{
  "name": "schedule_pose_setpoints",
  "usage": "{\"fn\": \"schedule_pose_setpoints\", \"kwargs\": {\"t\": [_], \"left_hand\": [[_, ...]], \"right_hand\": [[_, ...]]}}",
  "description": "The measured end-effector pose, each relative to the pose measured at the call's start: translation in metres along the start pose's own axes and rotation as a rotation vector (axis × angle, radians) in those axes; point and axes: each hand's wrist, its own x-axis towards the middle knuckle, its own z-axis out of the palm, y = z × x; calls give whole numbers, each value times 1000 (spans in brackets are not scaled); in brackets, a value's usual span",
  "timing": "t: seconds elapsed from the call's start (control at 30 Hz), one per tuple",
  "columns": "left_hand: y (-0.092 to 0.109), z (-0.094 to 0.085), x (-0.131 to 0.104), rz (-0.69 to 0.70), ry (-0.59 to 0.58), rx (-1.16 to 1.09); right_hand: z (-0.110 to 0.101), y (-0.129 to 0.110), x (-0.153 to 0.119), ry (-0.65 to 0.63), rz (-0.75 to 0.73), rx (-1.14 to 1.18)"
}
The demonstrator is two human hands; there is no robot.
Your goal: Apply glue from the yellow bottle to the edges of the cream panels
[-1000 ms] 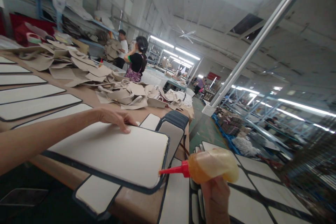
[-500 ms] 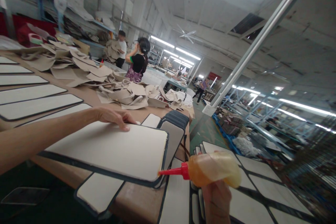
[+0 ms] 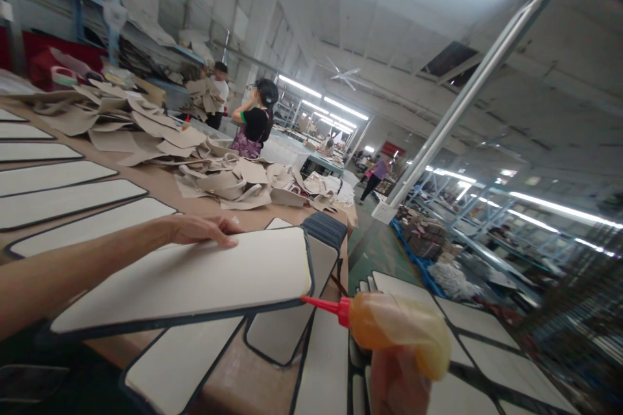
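Observation:
My left hand (image 3: 207, 231) grips the far edge of a pale flat panel (image 3: 195, 279) with a dark blue rim, thumb on top. The panel is held tilted above the table. In my right hand (image 3: 402, 376) is a squeeze glue bottle (image 3: 396, 327), holding amber liquid and lying sideways. Its red nozzle (image 3: 324, 305) points left, the tip at the panel's near right corner. Most of my right fingers are hidden behind the bottle. Under the panel lie more such panels, one (image 3: 180, 363) at the table's near edge.
A heap of beige cut pieces (image 3: 233, 178) covers the table's far side. Rimmed panels (image 3: 78, 201) lie in a row at left, and a dark-edged stack (image 3: 326, 228) stands behind. More panels (image 3: 477, 311) lie at right. A metal pole (image 3: 467, 97) rises beyond; people stand farther off.
The panel has turned and tilted, its near long edge now facing me. The nozzle tip has moved slightly up and right, to the corner. Both hands keep their hold.

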Motion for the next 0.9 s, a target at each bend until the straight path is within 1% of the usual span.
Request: {"fn": "schedule_pose_setpoints", "kwargs": {"t": [0.07, 0.1, 0.27, 0.4, 0.5, 0.6, 0.77, 0.9], "left_hand": [[-3, 2, 1, -72, -124, 1], [-6, 3, 2, -84, -153, -12], [-25, 9, 9, -63, -138, -81], [-37, 14, 12, -82, -126, -97], [-41, 18, 11, -80, -91, -102], [-43, 20, 10, -64, -95, -112], [-50, 19, 11, -54, -100, -126], [-57, 18, 10, -71, -75, -151]], "right_hand": [[5, 0, -1, 1, -70, 6], [9, 0, -1, 6, -106, 10], [26, -3, 0, 42, -230, 42], [30, -1, 5, 19, -288, 41], [30, 3, 8, -2, -257, 46], [31, 6, 8, 9, -215, 71], [35, 10, 7, -25, -255, 46], [35, 13, 9, -7, -252, 44]]}}
